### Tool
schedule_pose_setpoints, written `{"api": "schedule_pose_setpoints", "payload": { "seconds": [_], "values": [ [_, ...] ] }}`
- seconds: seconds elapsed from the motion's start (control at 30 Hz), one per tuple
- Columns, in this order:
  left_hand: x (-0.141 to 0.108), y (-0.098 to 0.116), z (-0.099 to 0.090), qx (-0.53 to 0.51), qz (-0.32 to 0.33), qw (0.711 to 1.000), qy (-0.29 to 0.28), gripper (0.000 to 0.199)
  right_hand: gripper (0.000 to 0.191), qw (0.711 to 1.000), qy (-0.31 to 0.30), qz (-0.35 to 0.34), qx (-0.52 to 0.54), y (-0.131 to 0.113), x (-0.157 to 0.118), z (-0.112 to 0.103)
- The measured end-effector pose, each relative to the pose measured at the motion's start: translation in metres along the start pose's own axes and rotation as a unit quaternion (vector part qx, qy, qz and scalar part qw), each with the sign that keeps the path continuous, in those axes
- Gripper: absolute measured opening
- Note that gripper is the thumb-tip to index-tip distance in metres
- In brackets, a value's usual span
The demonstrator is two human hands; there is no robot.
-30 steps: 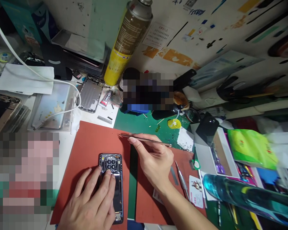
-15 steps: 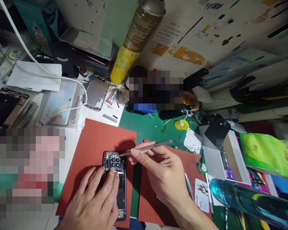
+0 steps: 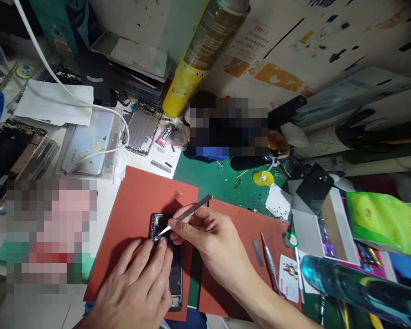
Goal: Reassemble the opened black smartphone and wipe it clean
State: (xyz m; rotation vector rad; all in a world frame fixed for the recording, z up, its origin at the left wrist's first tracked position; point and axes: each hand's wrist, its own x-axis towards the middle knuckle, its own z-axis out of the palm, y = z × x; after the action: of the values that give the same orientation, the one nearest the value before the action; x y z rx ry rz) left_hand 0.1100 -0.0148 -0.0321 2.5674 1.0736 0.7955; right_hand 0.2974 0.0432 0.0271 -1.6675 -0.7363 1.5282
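Observation:
A dark smartphone point(image 3: 176, 278) with its back off lies on a red-brown mat point(image 3: 133, 192), its inner parts exposed. Across its left side rests my left hand point(image 3: 140, 278), fingertips pressing by the camera area and holding the phone in place; the thumb is hidden. My right hand point(image 3: 205, 230) pinches metal tweezers point(image 3: 193, 211) between thumb and fingers. The tweezers slant down to the left, with their tip at the upper part of the phone, close to my left fingertips. My fingers and the tweezers cover most of the camera lenses.
On the right mat point(image 3: 222, 301) lie a pen-like metal tool point(image 3: 269, 260), a thin grey strip point(image 3: 258, 252) and a printed card point(image 3: 289, 277). A teal bottle point(image 3: 345, 283) lies beyond them. A yellow spray can point(image 3: 188, 68), glue tube point(image 3: 165, 135) and phone frame point(image 3: 143, 129) stand or lie behind.
My right hand has moved left and lower, and the tweezers are steeper. Their tip has shifted from the camera's upper right to its lower left. My left hand stays on the phone.

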Motion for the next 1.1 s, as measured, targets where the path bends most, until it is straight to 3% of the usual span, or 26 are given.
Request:
{"api": "schedule_pose_setpoints", "payload": {
  "seconds": [0.37, 0.57, 1.1],
  "values": [
    [0.001, -0.001, 0.002, 0.006, 0.002, 1.0, -0.001, 0.043, 0.032, 0.999, 0.017, 0.027, -0.013, 0.001, 0.001, 0.001],
    [0.002, -0.002, 0.002, 0.008, 0.004, 1.0, -0.001, 0.043, 0.034, 1.0, 0.017, 0.009, -0.015, 0.001, 0.001, 0.001],
    [0.002, -0.002, 0.0, 0.013, 0.006, 1.0, -0.003, 0.047, 0.007, 0.98, 0.076, -0.185, 0.011, 0.004, -0.013, -0.017]
  ]
}}
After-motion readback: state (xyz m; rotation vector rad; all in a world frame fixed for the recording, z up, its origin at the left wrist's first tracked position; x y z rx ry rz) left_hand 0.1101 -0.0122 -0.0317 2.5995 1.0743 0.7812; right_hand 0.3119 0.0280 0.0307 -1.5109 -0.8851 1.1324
